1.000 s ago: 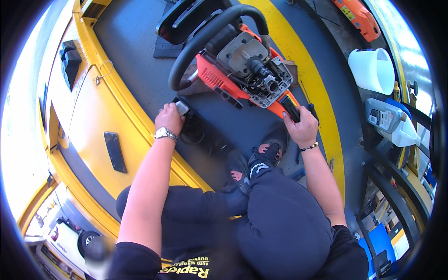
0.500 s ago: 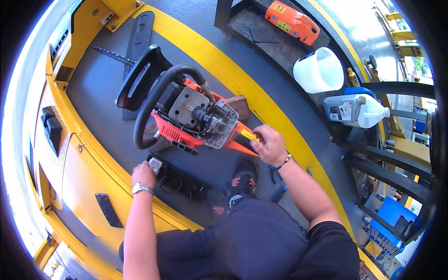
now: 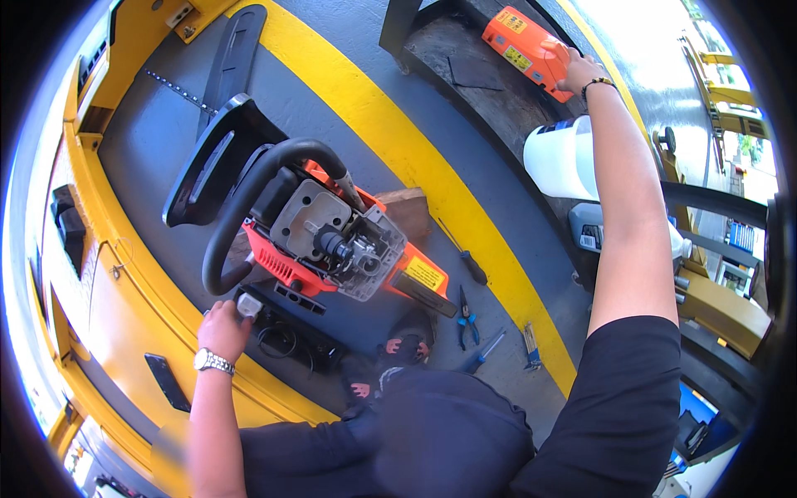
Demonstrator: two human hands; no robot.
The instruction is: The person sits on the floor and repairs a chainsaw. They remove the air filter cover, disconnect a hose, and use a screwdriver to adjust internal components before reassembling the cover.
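Observation:
An orange chainsaw (image 3: 332, 236) stands in front of me with its top cover off, the engine and carburetor exposed. Its black front handle and hand guard point to the upper left. My right hand (image 3: 579, 73) reaches far out to the black bench, fingers curled over the near end of an orange chainsaw cover (image 3: 525, 50). At the lower left, my left hand (image 3: 222, 332) is closed by a small white blocky part (image 3: 248, 305), its thumb against it; most of its fingers are hidden. A black tray (image 3: 286, 336) with a thin cable lies just beside that hand.
A screwdriver (image 3: 473, 266), blue-handled pliers (image 3: 466, 319) and another screwdriver (image 3: 486, 353) lie on the floor. A white bucket (image 3: 560, 158) and a grey jug (image 3: 585, 228) stand under my right arm. A phone (image 3: 168, 382) rests on the yellow frame (image 3: 124, 332).
My right hand has left the chainsaw's rear handle and gone up and right to the orange cover. The left hand has stayed by the white part. The view has shifted slightly.

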